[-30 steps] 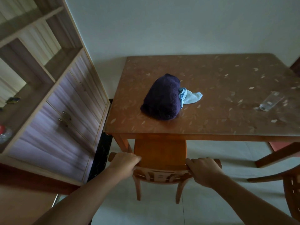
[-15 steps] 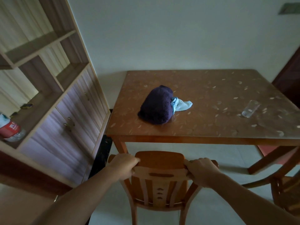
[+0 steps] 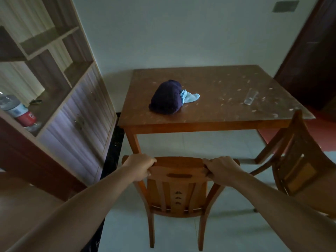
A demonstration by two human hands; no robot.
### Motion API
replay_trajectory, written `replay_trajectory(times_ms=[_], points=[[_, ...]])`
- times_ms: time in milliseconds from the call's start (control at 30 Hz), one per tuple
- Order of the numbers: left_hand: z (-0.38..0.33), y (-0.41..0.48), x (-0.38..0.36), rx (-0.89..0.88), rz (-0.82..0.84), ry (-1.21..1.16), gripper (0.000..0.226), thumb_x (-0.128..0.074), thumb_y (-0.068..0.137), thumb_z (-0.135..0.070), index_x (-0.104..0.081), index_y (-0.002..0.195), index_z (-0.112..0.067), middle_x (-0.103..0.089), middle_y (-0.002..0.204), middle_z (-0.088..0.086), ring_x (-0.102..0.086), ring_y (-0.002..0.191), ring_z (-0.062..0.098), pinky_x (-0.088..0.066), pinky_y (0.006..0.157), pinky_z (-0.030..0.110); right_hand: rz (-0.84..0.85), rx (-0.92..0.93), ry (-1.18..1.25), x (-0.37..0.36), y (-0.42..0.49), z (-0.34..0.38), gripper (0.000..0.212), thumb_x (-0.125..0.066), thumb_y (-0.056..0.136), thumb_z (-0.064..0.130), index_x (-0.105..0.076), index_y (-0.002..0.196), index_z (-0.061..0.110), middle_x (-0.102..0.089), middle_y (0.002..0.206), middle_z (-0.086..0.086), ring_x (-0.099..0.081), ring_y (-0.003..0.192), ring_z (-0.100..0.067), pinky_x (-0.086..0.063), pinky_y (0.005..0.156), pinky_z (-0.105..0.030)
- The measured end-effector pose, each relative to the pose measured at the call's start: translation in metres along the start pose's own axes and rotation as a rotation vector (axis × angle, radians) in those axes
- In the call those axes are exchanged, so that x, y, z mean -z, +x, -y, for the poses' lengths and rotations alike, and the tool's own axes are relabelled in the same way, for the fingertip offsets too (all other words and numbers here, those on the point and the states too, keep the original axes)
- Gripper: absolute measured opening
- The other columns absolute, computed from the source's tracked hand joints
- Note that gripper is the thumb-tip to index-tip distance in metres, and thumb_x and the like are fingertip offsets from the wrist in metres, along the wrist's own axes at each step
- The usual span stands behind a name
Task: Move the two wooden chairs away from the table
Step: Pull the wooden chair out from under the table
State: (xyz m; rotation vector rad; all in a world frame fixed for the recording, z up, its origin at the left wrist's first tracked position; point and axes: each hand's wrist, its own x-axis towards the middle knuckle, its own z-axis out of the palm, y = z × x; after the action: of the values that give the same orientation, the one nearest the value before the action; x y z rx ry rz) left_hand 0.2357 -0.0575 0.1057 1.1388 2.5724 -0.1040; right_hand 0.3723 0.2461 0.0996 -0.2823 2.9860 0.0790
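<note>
Left hand [image 3: 139, 167]: I see it clamped over the left end of the near chair's top rail, fingers curled over the front edge; forearm runs in from the lower left.
Right hand [image 3: 222, 167]: closed on the right end of the same rail, knuckles up; the two hands sit apart, one at each end.
Near chair [image 3: 179, 188]: wooden, slatted back facing me, upright as far as I can judge; it stands clear of the table with bare floor between them; both rear legs show below the seat.
Second chair [image 3: 298, 160]: wooden, at the right, turned at an angle; its top rail overlaps the table's near right corner in my view; I cannot tell whether they touch.
Table [image 3: 218, 122]: wooden, speckled top, set against the far wall.
Dark bundle [image 3: 166, 99]: a navy cloth heap on the left half of the tabletop; a pale blue cloth [image 3: 190, 96] lies touching its right side.
Glass [image 3: 251, 96]: clear, lying on its side near the table's right edge.
Shelf unit [image 3: 76, 113]: along the left wall, just beside the table; a plastic bottle [image 3: 18, 111] with a red label lies in an open compartment.
</note>
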Motion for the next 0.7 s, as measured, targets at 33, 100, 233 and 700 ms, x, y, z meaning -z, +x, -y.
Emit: replay_trajectory(times_ms=[33,100,233,700], points=[[-0.006,-0.011,-0.003,0.002,-0.004,0.006,0.019,-0.073,0.089,-0.026,-0.067,0.107,-0.028,-0.072,0.094,-0.006,-0.071,0.086,0.017,-0.060,0.079,0.040,-0.008,0.003,0.001,0.000,-0.012,0.007,0.026,-0.055,0.095,0.040,-0.052,0.110,0.019,-0.071,0.095,0.000,-0.070,0.081,-0.024,-0.046,0.062,-0.033],[-0.019,-0.033,-0.010,0.005,-0.014,0.018,0.020,-0.074,0.089,-0.027,-0.067,0.108,-0.028,-0.072,0.094,-0.006,-0.071,0.087,0.017,-0.059,0.079,0.039,-0.022,0.013,-0.012,-0.001,-0.033,0.018,0.024,-0.055,0.095,0.039,-0.053,0.108,0.019,-0.071,0.094,0.000,-0.069,0.079,-0.022,-0.049,0.061,-0.033],[-0.044,-0.070,-0.027,0.032,-0.016,0.044,0.036,-0.073,0.092,-0.027,-0.063,0.126,-0.025,-0.074,0.107,-0.003,-0.072,0.095,0.019,-0.060,0.083,0.039,-0.027,0.061,-0.074,-0.009,-0.067,0.034,0.028,-0.052,0.096,0.039,-0.052,0.114,0.018,-0.070,0.092,0.002,-0.068,0.075,-0.018,-0.051,0.058,-0.031],[-0.118,-0.183,-0.094,0.117,0.015,-0.020,0.016,-0.072,0.091,-0.026,-0.065,0.105,-0.025,-0.062,0.087,-0.010,-0.069,0.091,0.017,-0.048,0.073,0.029,0.018,0.123,-0.067,-0.055,-0.171,0.093,0.029,-0.050,0.097,0.037,-0.050,0.118,0.016,-0.068,0.089,0.001,-0.066,0.068,-0.018,-0.043,0.052,-0.029]])
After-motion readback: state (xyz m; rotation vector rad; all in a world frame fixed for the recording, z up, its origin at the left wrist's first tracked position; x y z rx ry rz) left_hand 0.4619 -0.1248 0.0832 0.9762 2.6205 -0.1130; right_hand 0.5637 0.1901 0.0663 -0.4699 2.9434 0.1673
